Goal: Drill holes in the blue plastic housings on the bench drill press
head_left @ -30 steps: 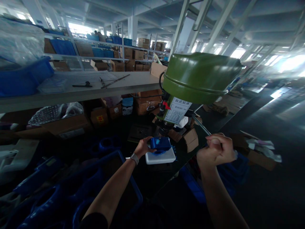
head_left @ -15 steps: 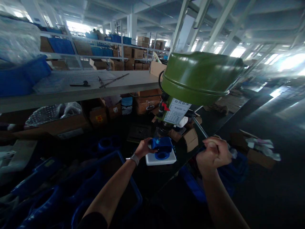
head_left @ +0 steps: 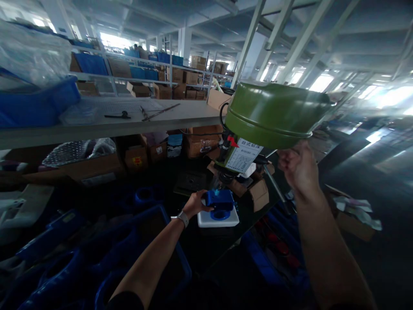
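In the head view, my left hand (head_left: 196, 204) grips the left side of a blue housing (head_left: 220, 200) with a round opening at its base. The housing rests on a white block (head_left: 209, 221) under the chuck (head_left: 226, 177) of a green bench drill press (head_left: 264, 114). Raised at the right of the machine, my right hand (head_left: 300, 170) is closed around the end of a feed lever, whose grip is hidden by the fingers. A second feed lever (head_left: 276, 187) points down and to the right, free of the hand.
Blue bins with blue parts (head_left: 61, 269) fill the lower left. Another blue bin (head_left: 264, 258) holding red things stands below the right arm. A pale shelf (head_left: 155, 116) with tools runs along the back, above cardboard boxes (head_left: 135, 158).
My right hand has moved up and is now at a higher lever; the lever it was at before points down, free. My left hand stays on the blue housing.
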The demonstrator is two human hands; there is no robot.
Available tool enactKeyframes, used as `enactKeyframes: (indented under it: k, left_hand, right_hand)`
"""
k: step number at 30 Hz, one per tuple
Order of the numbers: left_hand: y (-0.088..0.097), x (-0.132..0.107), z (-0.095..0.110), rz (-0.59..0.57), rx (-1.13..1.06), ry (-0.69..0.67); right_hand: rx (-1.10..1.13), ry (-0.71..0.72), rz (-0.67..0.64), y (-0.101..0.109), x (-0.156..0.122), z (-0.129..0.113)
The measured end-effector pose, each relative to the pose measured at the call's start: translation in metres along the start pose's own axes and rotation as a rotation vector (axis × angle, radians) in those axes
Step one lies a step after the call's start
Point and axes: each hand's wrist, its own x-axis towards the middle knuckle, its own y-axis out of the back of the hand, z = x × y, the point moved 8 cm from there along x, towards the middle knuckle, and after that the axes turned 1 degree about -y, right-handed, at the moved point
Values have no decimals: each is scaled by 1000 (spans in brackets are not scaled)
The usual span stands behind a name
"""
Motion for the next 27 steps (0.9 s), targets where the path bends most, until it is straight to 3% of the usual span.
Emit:
enactKeyframes:
  k: [2,5,8,11,15,19,24,27]
  left_hand:
    - [-1,0,1,-3,-2,-1]
    - [-2,2,1,1,5,8]
    - [-3,4,-1,7,22,21]
    - [-7,3,-2,-10,29,31]
    - [-17,-3,-4,-47,21,57]
    - [-21,-15,-7,-48,10,122]
    - [-19,-43,-13,-24,-376,262]
    - [-8,-69,-24,45,-551,387]
  right_hand:
    - [28,-114,-75,-9,-48,38]
    - [18,-257,-322,-43,-127,87]
    - [36,-384,-549,-77,-173,122]
    - [52,-501,-684,-92,-178,148]
    - [29,-610,-769,-87,-174,165]
    - [33,-686,-835,-83,-187,167]
    - [48,-710,-894,-100,-202,161]
    - [48,-718,-905,-109,-215,164]
